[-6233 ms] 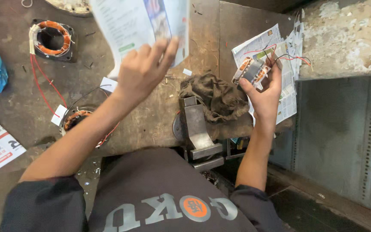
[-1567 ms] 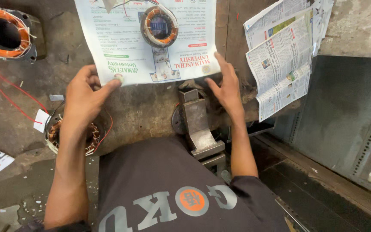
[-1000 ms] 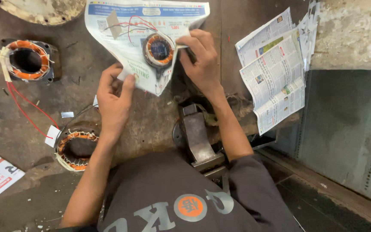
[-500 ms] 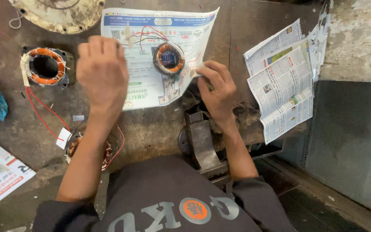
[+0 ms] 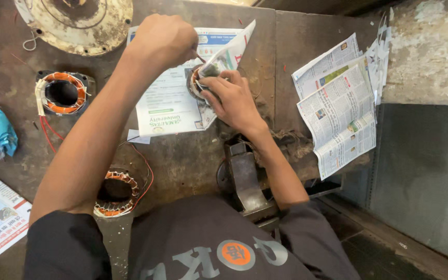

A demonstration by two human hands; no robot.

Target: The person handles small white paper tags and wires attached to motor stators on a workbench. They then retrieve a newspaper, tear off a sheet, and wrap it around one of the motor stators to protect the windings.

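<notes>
Lying on a dark, stained metal workbench (image 5: pixel 193 161), a printed newspaper sheet (image 5: pixel 167 103) is being folded up around a small round motor stator with copper-coloured windings (image 5: pixel 197 83), which sits near the sheet's right edge, towards the far side of the bench. The right hand (image 5: pixel 234 101) is laid over the stator's near side, its fingers curled and pressed together against the paper and the coil. The left hand (image 5: pixel 164 39) is held above the sheet's far edge, closed into a loose fist; a raised corner of the paper appears to be pinched by it, though the fingertips are hidden. A grey steel bench vise (image 5: pixel 247 179) is fixed at the bench's near edge, just below the right forearm. Two larger stators with orange windings are seen to the left: one (image 5: pixel 62 93) well apart from the sheet, one (image 5: pixel 116 193) beside the left upper arm, with red wires. A stack of folded newspapers (image 5: pixel 338 109) lies to the right, a rusty round metal cover plate (image 5: pixel 76 23) at the far left corner.
</notes>
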